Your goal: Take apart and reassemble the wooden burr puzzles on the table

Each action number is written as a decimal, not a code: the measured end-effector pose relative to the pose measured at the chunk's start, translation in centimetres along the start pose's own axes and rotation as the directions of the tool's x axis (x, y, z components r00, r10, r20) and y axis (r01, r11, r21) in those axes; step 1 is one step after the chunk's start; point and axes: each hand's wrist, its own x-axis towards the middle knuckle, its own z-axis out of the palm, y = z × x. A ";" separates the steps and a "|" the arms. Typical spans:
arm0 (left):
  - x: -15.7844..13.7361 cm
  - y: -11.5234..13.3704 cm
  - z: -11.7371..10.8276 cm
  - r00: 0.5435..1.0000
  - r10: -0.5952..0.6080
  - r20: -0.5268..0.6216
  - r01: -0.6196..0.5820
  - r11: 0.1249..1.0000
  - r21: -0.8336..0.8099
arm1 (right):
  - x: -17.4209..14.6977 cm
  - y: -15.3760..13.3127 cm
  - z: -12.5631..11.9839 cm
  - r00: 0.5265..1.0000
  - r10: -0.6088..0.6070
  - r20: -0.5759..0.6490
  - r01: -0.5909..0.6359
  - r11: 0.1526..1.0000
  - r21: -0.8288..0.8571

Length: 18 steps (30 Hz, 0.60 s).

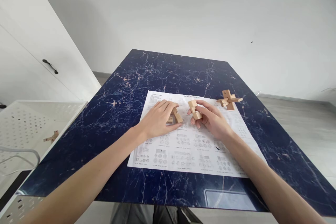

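Near the middle of the printed sheet (161, 161), my left hand (157, 120) curls around a notched wooden puzzle piece (177, 115), its thumb below and its fingers above. A second wooden block (170, 119) shows partly under that palm; the rest of it is hidden. Just to the right, my right hand (212, 119) pinches another notched wooden puzzle piece (194, 110) between thumb and fingers, tilted. The two held pieces are apart. An assembled wooden burr puzzle (229, 99) marked with numbers lies beyond my right hand, at the sheet's upper right edge.
The dark blue marble-patterned table (168, 73) carries the sheet. A clear rectangular plate (229, 199) lies at its front edge. On the left, a white perforated surface (23, 122) holds another wooden puzzle (51, 137) and a pale cable (23, 150). A white cabinet (31, 42) stands behind.
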 end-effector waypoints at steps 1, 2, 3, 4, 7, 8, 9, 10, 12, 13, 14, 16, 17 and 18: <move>0.0 0.0 0.0 1.000 0.008 -0.009 -0.008 1.000 -0.002 | 0.0 0.0 -0.1 1.000 0.003 0.006 -0.003 1.000 0.027; 0.0 0.1 0.0 1.000 0.015 -0.020 -0.015 1.000 -0.005 | 0.1 0.0 -0.2 1.000 0.007 0.014 -0.007 0.999 0.053; 0.0 0.1 0.0 0.999 0.021 -0.029 -0.022 1.000 -0.008 | 0.1 0.0 -0.2 1.000 0.010 0.026 -0.012 0.997 0.074; 0.0 0.2 0.0 0.999 0.026 -0.038 -0.026 1.000 -0.011 | 0.1 0.0 -0.3 0.999 0.013 0.039 -0.017 0.996 0.089; 0.0 0.3 0.0 0.998 0.032 -0.051 -0.033 0.999 -0.016 | 0.2 0.0 -0.5 0.996 0.014 0.088 -0.024 0.994 0.109; 0.0 0.3 0.0 0.998 0.033 -0.051 -0.034 0.999 -0.017 | 0.2 0.0 -0.5 0.994 0.015 0.104 -0.027 0.993 0.112; 0.0 0.3 0.0 0.998 0.034 -0.055 -0.035 0.999 -0.017 | 0.2 0.0 -0.5 0.993 0.017 0.117 -0.030 0.993 0.113; 0.0 0.3 0.0 0.998 0.037 -0.058 -0.038 0.999 -0.017 | 0.1 0.0 -0.5 0.992 0.019 0.128 -0.034 0.993 0.113; 0.0 0.3 0.0 0.997 0.047 -0.065 -0.048 0.999 -0.018 | 0.1 0.0 -0.5 0.989 0.022 0.149 -0.037 0.994 0.101; 0.0 0.3 0.0 0.996 0.051 -0.071 -0.052 0.998 -0.019 | 0.0 0.1 -0.5 0.987 0.020 0.157 -0.035 0.995 0.088; -0.1 0.3 0.0 0.995 0.055 -0.079 -0.057 0.998 -0.024 | 0.0 0.1 -0.5 0.986 0.018 0.166 -0.029 0.997 0.070; -0.1 0.3 0.0 0.993 0.068 -0.100 -0.071 0.997 -0.034 | -0.1 0.2 -0.6 0.985 0.002 0.174 -0.005 1.000 0.019; -0.1 0.3 0.0 0.990 0.077 -0.116 -0.082 0.996 -0.037 | -0.1 0.3 -0.7 0.984 -0.013 0.180 0.014 1.000 -0.006; -0.1 0.3 0.0 0.987 0.092 -0.130 -0.098 0.995 -0.038 | -0.1 0.4 -0.7 0.981 -0.031 0.192 0.036 0.999 -0.022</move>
